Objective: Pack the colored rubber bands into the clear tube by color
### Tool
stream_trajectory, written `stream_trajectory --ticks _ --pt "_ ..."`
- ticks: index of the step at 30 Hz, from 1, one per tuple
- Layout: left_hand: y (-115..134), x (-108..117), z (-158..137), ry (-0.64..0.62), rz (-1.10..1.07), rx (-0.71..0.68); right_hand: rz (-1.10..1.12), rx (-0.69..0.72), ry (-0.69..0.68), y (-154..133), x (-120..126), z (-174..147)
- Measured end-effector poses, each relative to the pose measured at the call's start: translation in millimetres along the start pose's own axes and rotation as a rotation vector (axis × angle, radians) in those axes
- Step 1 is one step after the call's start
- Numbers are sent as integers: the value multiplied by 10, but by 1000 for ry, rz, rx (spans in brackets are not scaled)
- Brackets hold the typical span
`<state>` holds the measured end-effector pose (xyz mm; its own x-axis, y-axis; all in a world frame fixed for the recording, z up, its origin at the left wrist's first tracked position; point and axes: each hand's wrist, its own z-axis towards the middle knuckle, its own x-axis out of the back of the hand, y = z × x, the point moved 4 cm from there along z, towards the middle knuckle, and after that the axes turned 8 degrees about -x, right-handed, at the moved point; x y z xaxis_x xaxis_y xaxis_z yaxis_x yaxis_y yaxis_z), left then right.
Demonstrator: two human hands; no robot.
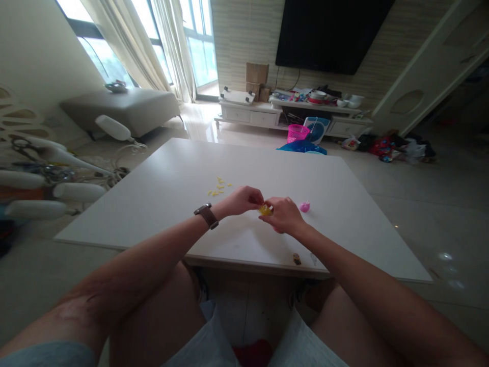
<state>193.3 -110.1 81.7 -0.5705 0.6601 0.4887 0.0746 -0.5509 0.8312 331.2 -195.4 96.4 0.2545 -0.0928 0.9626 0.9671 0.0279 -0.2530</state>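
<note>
Over the middle of the white table, my right hand (283, 213) is closed around a small yellow, see-through object (265, 209) whose kind I cannot make out. My left hand (246, 199), with a watch on its wrist, pinches at the top of the same yellow object; whether a separate small piece is between the fingertips is hidden. Several small yellow pieces (216, 192) lie scattered on the table beyond my left hand. A pink rounded item (304, 206) sits to the right of my right hand. Something pinkish shows partly under that hand.
Near the front edge of the white table (153, 204) lie a small dark and yellow figure (297, 259) and a pale clear piece (314, 258). A lamp with white shades (112, 127) stands to the left. Past the far edge are a blue plastic object (301, 146) and a pink basket (297, 133).
</note>
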Motion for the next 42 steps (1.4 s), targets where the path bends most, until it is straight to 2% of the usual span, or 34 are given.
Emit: stream_trajectory --ticks 6,12,16,23,31,34,42 --pt "-6 17 -6 46 -2 70 5 4 9 -2 -6 -5" --pt "105 18 -13 -63 45 35 12 8 21 -12 8 -7" --pt "157 29 -43 -142 96 83 38 15 40 -10 19 -14" --pt "174 -89 -97 -256 -70 136 29 63 94 -44 46 -47" --pt "103 -199 -49 -241 -209 106 35 79 146 -30 47 -49" --pt "126 -121 -38 -223 -246 93 59 66 153 -15 63 -30" --pt "260 162 -61 -102 -126 50 119 19 148 -1 83 5"
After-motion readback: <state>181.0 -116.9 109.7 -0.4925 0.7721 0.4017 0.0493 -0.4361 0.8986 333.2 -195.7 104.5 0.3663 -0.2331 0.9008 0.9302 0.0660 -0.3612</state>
